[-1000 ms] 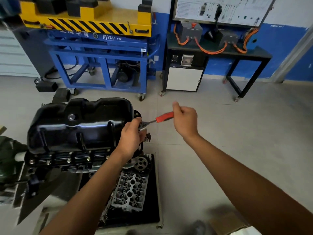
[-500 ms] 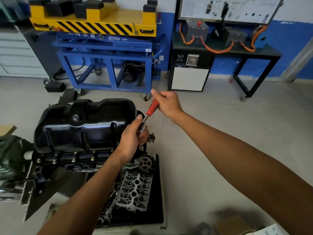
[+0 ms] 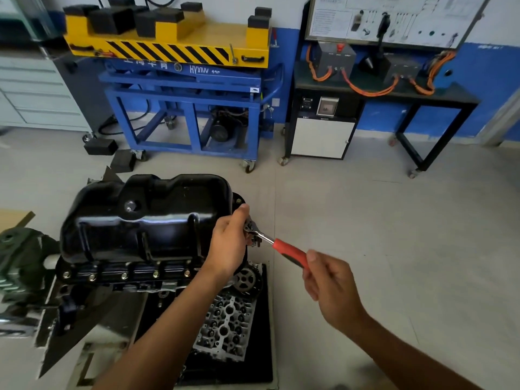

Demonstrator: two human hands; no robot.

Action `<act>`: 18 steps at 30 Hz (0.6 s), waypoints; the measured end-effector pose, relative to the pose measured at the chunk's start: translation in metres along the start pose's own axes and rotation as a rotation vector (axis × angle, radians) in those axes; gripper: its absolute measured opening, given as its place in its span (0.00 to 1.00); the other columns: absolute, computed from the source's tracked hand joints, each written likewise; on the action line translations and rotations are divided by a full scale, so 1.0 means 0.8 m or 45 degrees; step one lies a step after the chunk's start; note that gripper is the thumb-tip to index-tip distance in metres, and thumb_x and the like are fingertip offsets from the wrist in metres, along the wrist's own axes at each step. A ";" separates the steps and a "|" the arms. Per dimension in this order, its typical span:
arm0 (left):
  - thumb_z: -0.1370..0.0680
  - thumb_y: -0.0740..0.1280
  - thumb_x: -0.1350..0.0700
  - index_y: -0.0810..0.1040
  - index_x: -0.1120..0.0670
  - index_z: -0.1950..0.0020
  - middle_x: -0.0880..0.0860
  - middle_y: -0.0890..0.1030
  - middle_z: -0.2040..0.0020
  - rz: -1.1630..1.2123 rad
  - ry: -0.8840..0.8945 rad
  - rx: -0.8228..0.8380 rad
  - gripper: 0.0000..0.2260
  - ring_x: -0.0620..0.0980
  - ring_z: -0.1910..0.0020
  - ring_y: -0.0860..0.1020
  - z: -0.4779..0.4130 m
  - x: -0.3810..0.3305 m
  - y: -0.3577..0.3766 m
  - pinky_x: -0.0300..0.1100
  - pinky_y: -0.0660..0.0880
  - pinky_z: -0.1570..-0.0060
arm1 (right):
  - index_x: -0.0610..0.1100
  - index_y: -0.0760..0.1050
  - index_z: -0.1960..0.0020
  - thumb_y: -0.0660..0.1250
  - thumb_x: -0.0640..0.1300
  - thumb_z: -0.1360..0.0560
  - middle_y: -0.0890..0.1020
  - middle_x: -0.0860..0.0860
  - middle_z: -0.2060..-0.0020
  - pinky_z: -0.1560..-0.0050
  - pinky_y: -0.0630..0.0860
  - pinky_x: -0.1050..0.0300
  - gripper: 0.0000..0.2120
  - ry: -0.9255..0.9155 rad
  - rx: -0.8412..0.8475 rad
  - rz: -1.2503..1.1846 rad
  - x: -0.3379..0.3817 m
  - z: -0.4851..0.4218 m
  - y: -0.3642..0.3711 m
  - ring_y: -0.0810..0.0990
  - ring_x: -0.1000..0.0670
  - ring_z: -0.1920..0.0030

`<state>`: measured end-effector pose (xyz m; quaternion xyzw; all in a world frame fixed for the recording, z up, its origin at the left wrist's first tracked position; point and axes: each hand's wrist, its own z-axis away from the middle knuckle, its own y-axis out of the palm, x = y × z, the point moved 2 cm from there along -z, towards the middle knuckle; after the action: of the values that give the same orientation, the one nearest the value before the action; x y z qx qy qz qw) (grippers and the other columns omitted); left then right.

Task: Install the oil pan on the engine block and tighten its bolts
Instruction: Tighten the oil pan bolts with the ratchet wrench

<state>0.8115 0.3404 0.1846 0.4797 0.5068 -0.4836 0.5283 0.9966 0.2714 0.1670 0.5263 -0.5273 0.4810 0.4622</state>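
the oil pan [image 3: 146,218] sits on the engine block [image 3: 126,274]. at its right end the left hand [image 3: 229,243] curls round the ratchet [image 3: 289,253] head. the right hand [image 3: 329,280] grips the red handle, which has swung down from upright: likely 1 more tightening stroke.

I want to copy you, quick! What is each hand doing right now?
Left hand: curled round the metal head of the ratchet, beside the oil pan.
Right hand: grips the ratchet by its red handle.
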 end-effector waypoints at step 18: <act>0.22 0.57 0.42 0.64 0.46 0.73 0.49 0.62 0.74 0.132 -0.040 0.232 0.19 0.48 0.73 0.59 0.006 0.005 -0.006 0.45 0.61 0.67 | 0.43 0.82 0.61 0.67 0.51 0.20 0.76 0.55 0.74 0.71 0.69 0.66 0.15 0.121 -0.080 0.282 0.057 -0.208 0.070 0.71 0.59 0.76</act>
<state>0.8074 0.3353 0.1808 0.5438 0.4267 -0.5072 0.5147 0.9364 0.4310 0.2295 0.4267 -0.5744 0.5368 0.4469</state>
